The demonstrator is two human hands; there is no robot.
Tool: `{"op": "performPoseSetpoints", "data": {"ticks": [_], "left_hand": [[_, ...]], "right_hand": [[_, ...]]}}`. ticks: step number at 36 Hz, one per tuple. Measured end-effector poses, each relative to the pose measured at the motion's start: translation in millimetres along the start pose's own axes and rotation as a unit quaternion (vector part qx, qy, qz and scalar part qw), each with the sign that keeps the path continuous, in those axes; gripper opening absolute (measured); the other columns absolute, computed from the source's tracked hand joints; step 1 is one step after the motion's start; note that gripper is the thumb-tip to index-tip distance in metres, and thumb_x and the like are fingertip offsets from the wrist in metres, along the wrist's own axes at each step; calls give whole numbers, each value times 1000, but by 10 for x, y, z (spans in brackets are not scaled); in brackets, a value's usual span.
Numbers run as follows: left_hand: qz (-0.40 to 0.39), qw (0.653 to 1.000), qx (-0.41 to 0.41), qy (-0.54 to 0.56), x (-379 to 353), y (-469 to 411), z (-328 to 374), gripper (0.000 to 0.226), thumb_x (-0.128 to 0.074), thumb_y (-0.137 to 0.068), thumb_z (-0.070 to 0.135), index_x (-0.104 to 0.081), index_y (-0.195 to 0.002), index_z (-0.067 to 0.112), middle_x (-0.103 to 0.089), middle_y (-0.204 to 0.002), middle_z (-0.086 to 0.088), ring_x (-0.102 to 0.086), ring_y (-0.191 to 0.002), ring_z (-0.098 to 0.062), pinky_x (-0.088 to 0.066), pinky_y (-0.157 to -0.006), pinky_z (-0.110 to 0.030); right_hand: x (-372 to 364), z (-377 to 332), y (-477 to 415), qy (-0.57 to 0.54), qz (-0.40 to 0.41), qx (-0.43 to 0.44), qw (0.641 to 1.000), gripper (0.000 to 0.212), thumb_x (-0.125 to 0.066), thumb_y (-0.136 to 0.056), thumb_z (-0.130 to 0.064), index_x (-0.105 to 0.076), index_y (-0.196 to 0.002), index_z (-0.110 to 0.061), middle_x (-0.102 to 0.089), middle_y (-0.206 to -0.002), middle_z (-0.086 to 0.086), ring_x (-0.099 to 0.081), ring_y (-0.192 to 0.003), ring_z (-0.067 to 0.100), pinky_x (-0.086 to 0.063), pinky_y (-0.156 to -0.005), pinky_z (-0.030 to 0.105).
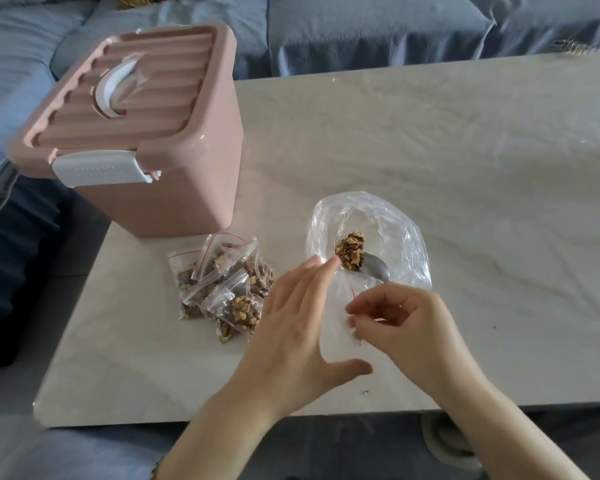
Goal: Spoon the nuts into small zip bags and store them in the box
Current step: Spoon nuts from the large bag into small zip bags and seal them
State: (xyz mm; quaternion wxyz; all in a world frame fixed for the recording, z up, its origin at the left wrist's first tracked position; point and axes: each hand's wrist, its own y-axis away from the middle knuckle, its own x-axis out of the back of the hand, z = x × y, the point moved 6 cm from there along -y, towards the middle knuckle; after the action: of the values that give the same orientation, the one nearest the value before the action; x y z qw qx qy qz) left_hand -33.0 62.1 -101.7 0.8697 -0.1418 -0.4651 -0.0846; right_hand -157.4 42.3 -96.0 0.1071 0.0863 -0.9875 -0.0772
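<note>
A pink storage box (174,188) with its ribbed lid closed and a white latch stands at the table's far left. In front of it lies a pile of several filled small zip bags (224,287) of walnuts. A large clear bag (395,233) lies open with walnut pieces (350,249) and a metal spoon (374,268) inside. Between my hands is an empty small zip bag (338,327) with a red strip. My left hand (291,327) is spread flat along its left side. My right hand (406,323) pinches its top edge.
The pale marble-look table (465,168) stretches far to the right. A blue-covered sofa (361,26) runs behind it and along the left. A small dark speck (365,392) lies near the front edge. A white round object (444,441) sits under the table's front.
</note>
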Motion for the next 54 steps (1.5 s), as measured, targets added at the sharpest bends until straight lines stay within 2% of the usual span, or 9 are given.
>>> {"op": "performPoseSetpoints", "data": {"ticks": [3,8,12,21,31,35,40,46,54], "left_hand": [[48,999,19,16,-11,-47,39,72,-56,-70,58,-30,-128,23,-48,-117,10,-34,-116,-2,-29,-105,-29],[32,998,20,40,-106,-78,31,41,-51,-75,50,-31,-104,28,-38,-95,15,-38,-89,-1,-40,-76,-10],[33,999,-14,19,-130,-83,9,31,-48,-78,40,-32,-100,24,-37,-95,9,-35,-85,-7,-42,-76,-20],[0,1000,10,6,-76,-138,3,36,-52,-69,49,-49,-94,23,-55,-83,16,-49,-83,-10,-40,-80,-26],[17,998,47,39,-115,-166,-60,18,-56,-75,36,-44,-68,24,-44,-55,13,-45,-55,-11,-31,-49,-16],[42,987,126,85,-109,-123,-202,29,-65,-76,53,-51,-88,30,-59,-73,12,-58,-63,-2,-48,-56,-22],[86,972,197,97,-102,-56,-312,46,-67,-71,48,-48,-110,33,-59,-75,11,-58,-63,-3,-50,-60,-22],[93,956,236,148,-198,-44,-397,36,-70,-75,38,-46,-99,29,-59,-89,11,-55,-81,0,-38,-66,-5],[68,937,265,217,-261,-194,-474,38,-68,-77,37,-44,-105,26,-50,-108,8,-51,-89,-2,-38,-71,-10]], "right_hand": [[-38,-42,9,21,-21,24,999,43,-64,-76,4,-69,-62,-37,-67,-73,-12,-64,-62,3,-48,-58,11],[-39,-74,47,185,-34,117,975,37,-58,-82,-3,-72,-82,-38,-54,-85,-19,-55,-87,0,-43,-71,7],[-87,-177,166,306,-95,257,912,43,-36,-76,-12,-73,-95,-23,-51,-97,-19,-41,-93,-2,-38,-78,9],[-57,-5,107,407,-171,268,856,61,-28,-76,-16,-42,-130,-41,-58,-89,-26,-38,-91,6,-30,-69,6],[60,52,108,341,-122,315,877,51,-52,-75,1,-62,-116,-28,-64,-97,-17,-52,-93,9,-43,-81,16],[434,213,-26,363,23,201,910,23,-63,-82,-11,-69,-100,-23,-61,-93,-13,-54,-92,5,-41,-77,15],[595,751,-69,491,-21,-73,868,45,-54,-86,-45,-46,-127,-27,-48,-114,-6,-43,-116,15,-39,-88,25],[592,878,-52,515,-11,-66,855,38,-43,-94,-24,-40,-131,-26,-47,-113,-5,-47,-111,16,-34,-74,22],[796,505,-22,358,113,35,926,29,-47,-92,-8,-62,-117,-11,-60,-81,-4,-55,-67,13,-38,-61,19]]}}
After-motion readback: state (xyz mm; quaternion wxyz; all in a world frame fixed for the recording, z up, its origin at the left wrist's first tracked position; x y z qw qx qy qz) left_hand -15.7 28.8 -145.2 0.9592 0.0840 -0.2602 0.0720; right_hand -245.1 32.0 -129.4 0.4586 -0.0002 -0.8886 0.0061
